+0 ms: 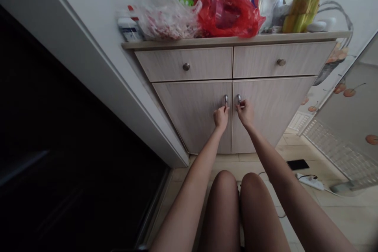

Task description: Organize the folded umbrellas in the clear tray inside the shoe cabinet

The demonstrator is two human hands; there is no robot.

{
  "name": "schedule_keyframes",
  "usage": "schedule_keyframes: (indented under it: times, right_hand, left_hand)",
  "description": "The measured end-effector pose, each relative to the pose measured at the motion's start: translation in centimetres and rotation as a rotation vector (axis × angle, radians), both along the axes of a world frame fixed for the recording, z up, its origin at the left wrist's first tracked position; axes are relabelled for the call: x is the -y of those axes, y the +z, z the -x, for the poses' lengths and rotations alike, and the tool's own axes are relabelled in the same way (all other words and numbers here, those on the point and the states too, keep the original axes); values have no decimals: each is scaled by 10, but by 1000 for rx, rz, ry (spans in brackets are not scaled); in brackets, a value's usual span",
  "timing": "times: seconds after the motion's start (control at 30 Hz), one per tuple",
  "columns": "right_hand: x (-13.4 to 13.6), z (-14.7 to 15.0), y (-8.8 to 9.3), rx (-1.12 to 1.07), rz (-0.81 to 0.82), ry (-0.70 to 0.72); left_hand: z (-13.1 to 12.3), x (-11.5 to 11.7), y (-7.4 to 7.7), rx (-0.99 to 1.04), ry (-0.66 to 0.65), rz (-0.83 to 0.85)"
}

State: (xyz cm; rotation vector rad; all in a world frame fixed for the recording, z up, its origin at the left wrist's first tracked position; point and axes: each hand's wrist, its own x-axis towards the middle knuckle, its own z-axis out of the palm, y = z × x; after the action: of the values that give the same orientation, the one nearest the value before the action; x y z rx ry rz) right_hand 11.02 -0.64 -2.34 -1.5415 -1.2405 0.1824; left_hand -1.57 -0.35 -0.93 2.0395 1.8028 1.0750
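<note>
A pale wood-grain cabinet stands in front of me, its left door and right door both closed. My left hand is closed around the lower part of the metal door handle on the left door. On the other side of the middle gap, my right hand pinches the lower end of the right door's metal handle. The fingers partly hide both handles. Above the doors are two closed drawers with round knobs, the left knob and the right knob.
On the cabinet top lie a red plastic bag, a clear bag, a white bottle and yellow tape rolls. A phone and a power strip with cables lie on the floor at right. A dark doorway is at left.
</note>
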Motion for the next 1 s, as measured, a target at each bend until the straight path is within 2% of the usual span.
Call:
schedule_keyframes:
  times: [0.23,0.43,0.6,0.77,0.83,0.9,1.0]
  right_hand:
    - [-15,1,2,-4,-3,-9]
    - [-17,4,1,-36,-19,28]
    - [-15,5,5,-55,11,17]
    - [-11,-5,9,-135,40,138]
    - [0,-11,9,-255,3,185]
    - [21,-18,8,-426,11,262]
    - [63,-30,11,-707,86,518]
  left_hand:
    - [-5,-15,0,26,0,0]
    - [-7,-15,-5,73,-12,-26]
    - [-6,-22,-1,241,-108,69]
    - [7,-22,6,361,-178,125]
    - [18,-10,5,467,-174,136]
    - [33,9,2,697,-197,210]
    - [57,44,-3,1153,-371,409]
